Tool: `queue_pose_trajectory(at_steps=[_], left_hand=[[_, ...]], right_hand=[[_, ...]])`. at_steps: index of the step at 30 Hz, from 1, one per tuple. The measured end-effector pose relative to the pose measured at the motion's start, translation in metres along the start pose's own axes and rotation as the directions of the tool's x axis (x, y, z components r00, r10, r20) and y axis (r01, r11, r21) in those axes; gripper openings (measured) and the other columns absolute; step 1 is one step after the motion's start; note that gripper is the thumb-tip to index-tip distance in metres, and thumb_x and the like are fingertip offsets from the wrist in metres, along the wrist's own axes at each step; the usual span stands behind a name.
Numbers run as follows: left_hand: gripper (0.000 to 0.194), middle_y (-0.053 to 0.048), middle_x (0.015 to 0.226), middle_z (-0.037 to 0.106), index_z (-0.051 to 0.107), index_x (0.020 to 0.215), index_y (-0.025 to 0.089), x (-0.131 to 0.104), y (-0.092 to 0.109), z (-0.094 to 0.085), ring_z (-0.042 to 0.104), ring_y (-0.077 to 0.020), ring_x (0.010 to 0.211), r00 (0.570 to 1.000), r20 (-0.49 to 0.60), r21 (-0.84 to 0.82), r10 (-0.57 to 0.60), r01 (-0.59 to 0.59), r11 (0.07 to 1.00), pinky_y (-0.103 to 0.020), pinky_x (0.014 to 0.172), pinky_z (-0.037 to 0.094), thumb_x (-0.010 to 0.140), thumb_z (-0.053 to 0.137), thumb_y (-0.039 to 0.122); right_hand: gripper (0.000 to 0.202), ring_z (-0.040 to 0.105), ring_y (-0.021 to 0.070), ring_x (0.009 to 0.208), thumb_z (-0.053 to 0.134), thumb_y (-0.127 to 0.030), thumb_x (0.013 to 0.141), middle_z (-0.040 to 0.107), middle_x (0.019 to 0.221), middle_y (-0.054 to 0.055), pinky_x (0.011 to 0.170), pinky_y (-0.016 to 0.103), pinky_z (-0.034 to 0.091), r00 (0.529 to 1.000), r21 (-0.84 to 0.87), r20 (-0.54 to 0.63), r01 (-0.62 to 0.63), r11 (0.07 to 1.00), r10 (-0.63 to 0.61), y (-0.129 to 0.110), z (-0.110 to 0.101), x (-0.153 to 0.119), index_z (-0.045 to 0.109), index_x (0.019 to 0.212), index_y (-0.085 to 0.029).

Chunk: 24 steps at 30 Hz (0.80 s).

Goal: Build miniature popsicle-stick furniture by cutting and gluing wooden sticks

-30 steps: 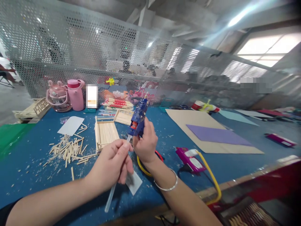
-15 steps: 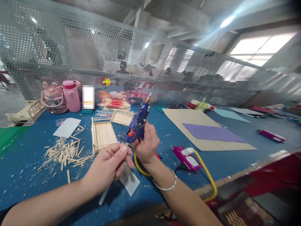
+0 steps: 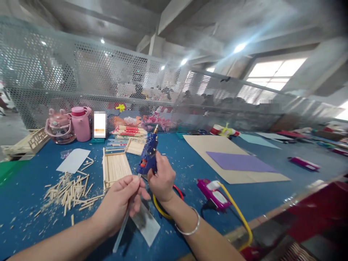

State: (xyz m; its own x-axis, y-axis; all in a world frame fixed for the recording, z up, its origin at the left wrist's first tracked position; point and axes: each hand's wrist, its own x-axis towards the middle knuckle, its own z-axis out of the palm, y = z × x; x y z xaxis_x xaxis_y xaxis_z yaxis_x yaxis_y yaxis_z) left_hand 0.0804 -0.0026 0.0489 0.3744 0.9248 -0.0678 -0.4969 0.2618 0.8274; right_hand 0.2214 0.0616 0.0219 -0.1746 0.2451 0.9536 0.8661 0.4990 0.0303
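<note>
Your right hand [image 3: 162, 177] grips the blue glue gun [image 3: 148, 155], tip up, above the table [image 3: 187, 174]. Your left hand [image 3: 118, 197] pinches the clear glue stick [image 3: 121, 230] in its fingers, behind the gun. A little wooden tray [image 3: 116, 166] sits just past your left hand.

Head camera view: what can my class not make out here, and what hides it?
All in the head view:
Blue glue gun: handle mostly hidden by the right hand.
Clear stick: part covered by the left hand.
Ribbed object, bottom right: cut off by the lower edge.
Dark shapes beyond the perforated screen: blurred, broken up by its mesh.
</note>
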Motion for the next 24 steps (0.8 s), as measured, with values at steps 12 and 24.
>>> queue_pose_trajectory(at_steps=[12, 24], left_hand=[[0.039, -0.004, 0.064, 0.069, 0.061, 0.075, 0.011, 0.003, 0.003, 0.000, 0.055, -0.0063, 0.044, 0.996, -0.055, -0.097, -0.073, 0.067, 0.993, -0.014, 0.041, 0.042, 0.061, 0.079, 0.043], [0.042, -0.011, 0.091, 0.066, 0.062, 0.097, 0.011, 0.011, 0.005, -0.005, 0.062, -0.0142, 0.077, 0.991, -0.101, 0.181, -0.084, 0.101, 0.978, -0.022, 0.061, 0.048, 0.078, 0.061, 0.049]], right_hand=[[0.045, 0.060, 0.0218, 0.078, 0.036, -0.025, 0.090, 0.064, 0.090, 0.012, 0.068, 0.032, 0.049, 0.999, 0.001, 0.027, -0.024, 1.000, 0.024, -0.002, 0.000, -0.003, 0.042, 0.132, -0.011], [0.047, 0.058, 0.0156, 0.070, 0.052, -0.019, 0.068, 0.060, 0.086, 0.002, 0.065, 0.029, 0.049, 0.834, 0.407, 0.402, -0.533, 0.742, 0.379, 0.044, 0.020, 0.019, 0.042, 0.114, -0.019]])
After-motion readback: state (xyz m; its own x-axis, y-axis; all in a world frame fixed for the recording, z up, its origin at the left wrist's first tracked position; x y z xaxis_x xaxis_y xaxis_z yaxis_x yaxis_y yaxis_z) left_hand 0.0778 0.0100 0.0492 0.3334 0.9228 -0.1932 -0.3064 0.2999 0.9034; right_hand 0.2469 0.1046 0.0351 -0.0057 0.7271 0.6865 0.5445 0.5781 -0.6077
